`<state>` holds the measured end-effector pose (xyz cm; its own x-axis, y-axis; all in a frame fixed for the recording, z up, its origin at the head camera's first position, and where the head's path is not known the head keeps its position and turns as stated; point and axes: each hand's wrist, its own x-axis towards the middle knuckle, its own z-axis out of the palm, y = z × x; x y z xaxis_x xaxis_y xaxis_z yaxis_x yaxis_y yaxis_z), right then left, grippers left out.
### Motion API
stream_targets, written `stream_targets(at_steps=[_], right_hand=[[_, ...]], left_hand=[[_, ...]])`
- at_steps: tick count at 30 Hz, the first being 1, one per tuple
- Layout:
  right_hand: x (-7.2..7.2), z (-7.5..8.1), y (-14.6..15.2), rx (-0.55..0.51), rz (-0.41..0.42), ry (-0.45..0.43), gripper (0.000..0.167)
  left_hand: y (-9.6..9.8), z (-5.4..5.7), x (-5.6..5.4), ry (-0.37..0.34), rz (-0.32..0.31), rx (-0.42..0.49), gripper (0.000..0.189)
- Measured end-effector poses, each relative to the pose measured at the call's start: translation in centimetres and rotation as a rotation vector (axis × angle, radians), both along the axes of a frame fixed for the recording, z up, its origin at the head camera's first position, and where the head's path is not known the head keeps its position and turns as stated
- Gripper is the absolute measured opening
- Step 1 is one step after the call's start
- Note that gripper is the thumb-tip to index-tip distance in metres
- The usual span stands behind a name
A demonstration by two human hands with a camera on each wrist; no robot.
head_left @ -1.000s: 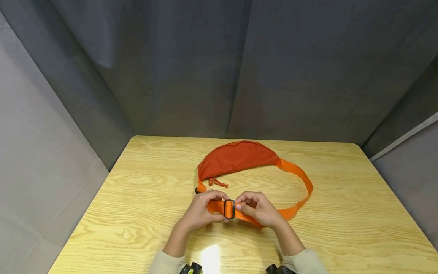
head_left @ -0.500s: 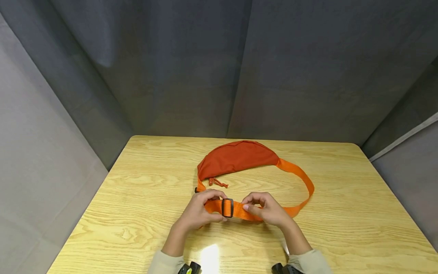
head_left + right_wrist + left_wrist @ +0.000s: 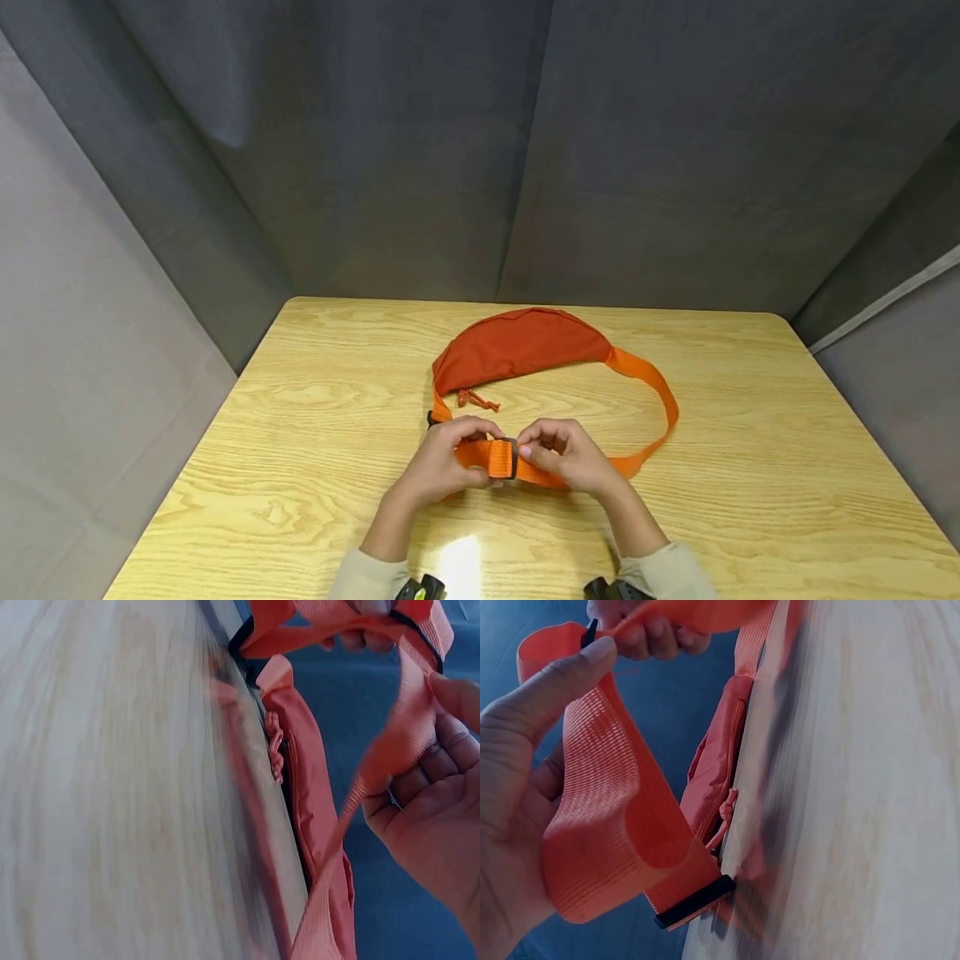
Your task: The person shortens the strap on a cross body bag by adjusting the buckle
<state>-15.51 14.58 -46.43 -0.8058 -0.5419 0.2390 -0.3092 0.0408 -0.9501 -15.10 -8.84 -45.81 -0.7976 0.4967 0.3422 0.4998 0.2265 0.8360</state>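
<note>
A red-orange waist bag lies on the table with its orange strap looped toward the person. Between the two hands is a black strap adjuster threaded with webbing. My left hand holds the webbing and adjuster from the left, thumb below and fingers above. My right hand pinches the strap right beside the adjuster, thumb against the index finger. In the left wrist view a loop of webbing bulges in front of the left palm. The strap runs past the right palm in the right wrist view.
A black buckle piece sits on the strap behind the left hand. A knotted zipper cord hangs from the bag onto the wooden table. Grey curtains stand behind the table and at its sides.
My right hand slid right along the strap, then came back left to the adjuster. A wider band of webbing now shows left of the adjuster. The strap loop's right side has drawn slightly inward.
</note>
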Motion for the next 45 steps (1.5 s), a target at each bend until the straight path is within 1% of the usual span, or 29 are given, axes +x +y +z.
stream_targets(at_steps=[6, 8, 11, 14, 17, 20, 22, 25, 28, 31, 34, 36, 38, 42, 45], right_hand=[[-0.4, 0.1, 0.9, 0.089, -0.026, -0.001, 0.023], [-0.5, 0.0, 1.2, 0.101, -0.017, 0.011, 0.021], [-0.6, -0.3, 1.4, 0.099, -0.008, 0.027, 0.013], [-0.7, -0.7, 1.4, 0.063, 0.005, 0.04, 0.007], [-0.9, -1.0, 1.2, 0.0, 0.043, 0.052, 0.008], [-1.1, -1.0, 0.8, -0.075, 0.1, 0.038, 0.009], [-1.1, -0.9, 0.6, -0.118, 0.118, 0.017, 0.008], [-1.0, -0.4, 0.2, -0.156, 0.113, -0.005, 0.006], [-0.9, 0.1, -0.2, -0.175, 0.109, -0.004, 0.007], [-0.7, 0.1, -0.4, -0.148, 0.086, 0.021, 0.006], [-0.4, 0.1, -0.2, -0.067, 0.03, 0.071, 0.012], [-0.2, 0.2, 0.0, -0.018, 0.005, 0.098, 0.016], [0.0, 0.3, 0.2, 0.007, -0.007, 0.112, 0.017], [0.1, 0.1, 0.5, -0.007, -0.001, 0.079, 0.01], [0.3, -0.4, 0.8, -0.048, 0.026, 0.043, 0.006]], left_hand=[[0.0, 0.3, 0.0, -0.019, -0.023, 0.028, 0.048], [0.0, 0.3, -0.1, -0.01, -0.029, 0.04, 0.049], [-0.1, 0.3, -0.2, 0.011, -0.023, 0.045, 0.051], [-0.2, 0.3, -0.2, 0.021, -0.013, 0.036, 0.051], [-0.1, 0.3, -0.2, 0.012, -0.008, 0.028, 0.051], [0.0, 0.2, -0.3, 0.006, -0.006, 0.028, 0.05], [0.1, 0.2, -0.4, 0.006, -0.005, 0.033, 0.05], [0.3, 0.1, -0.5, 0.017, -0.004, 0.037, 0.049], [0.3, -0.1, -0.6, 0.033, -0.003, 0.039, 0.048], [0.2, -0.1, -0.5, 0.029, 0.007, 0.037, 0.048], [0.1, 0.0, -0.4, 0.004, 0.015, 0.033, 0.049], [0.0, 0.1, -0.3, -0.017, 0.019, 0.032, 0.05], [-0.1, 0.1, -0.3, -0.029, 0.02, 0.033, 0.05], [0.0, 0.0, -0.2, -0.047, 0.006, 0.04, 0.05], [0.1, -0.3, 0.0, -0.054, -0.01, 0.046, 0.049]])
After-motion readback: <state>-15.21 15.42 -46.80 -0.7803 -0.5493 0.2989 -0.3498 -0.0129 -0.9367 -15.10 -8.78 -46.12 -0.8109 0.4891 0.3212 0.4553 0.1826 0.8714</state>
